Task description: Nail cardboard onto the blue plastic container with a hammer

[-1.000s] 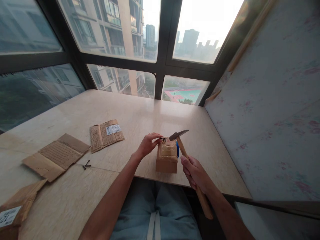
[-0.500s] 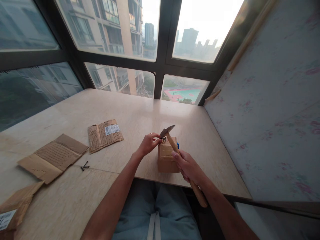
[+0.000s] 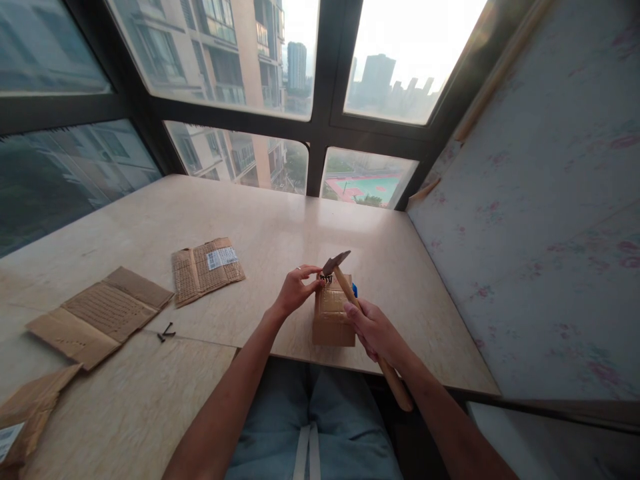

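Observation:
A small brown cardboard box stands near the front edge of the counter. Several dark nails stick up in a row at the far end of its top. At the left end of that row, the thumb and forefinger of my left hand pinch a nail, mostly hidden by the fingertips. My right hand is wrapped round the wooden handle of a hammer. The hammer's metal head is just above the nails, close to my left fingertips. Something blue shows at the box's right side.
Loose dark nails lie on the pale counter to the left. Beyond them are flattened cardboard pieces, one with a white label, and another brown package at the left edge. A patterned wall bounds the right.
Both hands, the hammer and the box keep nearly the same places relative to each other. The view has shifted slightly, so the things on the counter appear a little further left.

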Tool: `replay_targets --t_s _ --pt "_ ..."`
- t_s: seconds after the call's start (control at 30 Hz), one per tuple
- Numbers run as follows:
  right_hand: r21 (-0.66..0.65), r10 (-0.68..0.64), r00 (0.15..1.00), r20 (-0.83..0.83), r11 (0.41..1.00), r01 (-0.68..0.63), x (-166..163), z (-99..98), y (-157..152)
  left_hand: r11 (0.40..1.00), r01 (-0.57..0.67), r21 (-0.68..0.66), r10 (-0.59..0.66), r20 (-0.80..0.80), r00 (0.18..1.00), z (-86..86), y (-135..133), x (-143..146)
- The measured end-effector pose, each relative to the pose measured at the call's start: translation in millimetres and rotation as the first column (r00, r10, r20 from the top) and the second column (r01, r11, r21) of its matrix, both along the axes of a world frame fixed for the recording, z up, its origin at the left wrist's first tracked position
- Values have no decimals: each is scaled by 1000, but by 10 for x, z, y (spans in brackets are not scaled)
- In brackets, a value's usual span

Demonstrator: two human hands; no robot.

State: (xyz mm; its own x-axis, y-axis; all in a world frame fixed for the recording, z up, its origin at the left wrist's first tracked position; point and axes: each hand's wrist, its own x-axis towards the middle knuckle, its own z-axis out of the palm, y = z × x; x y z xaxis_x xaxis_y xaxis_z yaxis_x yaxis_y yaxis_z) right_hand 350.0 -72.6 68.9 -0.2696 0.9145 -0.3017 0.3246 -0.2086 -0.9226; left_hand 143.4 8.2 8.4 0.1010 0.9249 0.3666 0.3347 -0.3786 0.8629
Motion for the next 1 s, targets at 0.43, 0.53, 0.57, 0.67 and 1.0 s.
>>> replay_targets --t_s 0.43,0.53,0.57,0.67,1.0 --pt "63 9 985 171 998 -20 -21 41 -3 997 45 -67 -40 67 997 -11 -7 -2" --pt "71 -1 987 160 997 -10 2 52 -32 997 37 -72 -32 68 997 -14 6 4" --pt "69 -1 989 151 998 -10 12 58 -42 997 38 -72 -34 59 998 -7 13 5" --pt "54 -15 995 103 998 9 46 77 -62 997 48 -59 -47 15 999 31 33 -1" --pt "-47 -124 991 -43 991 121 159 15 -58 995 87 -45 -91 -88 992 81 65 -19"
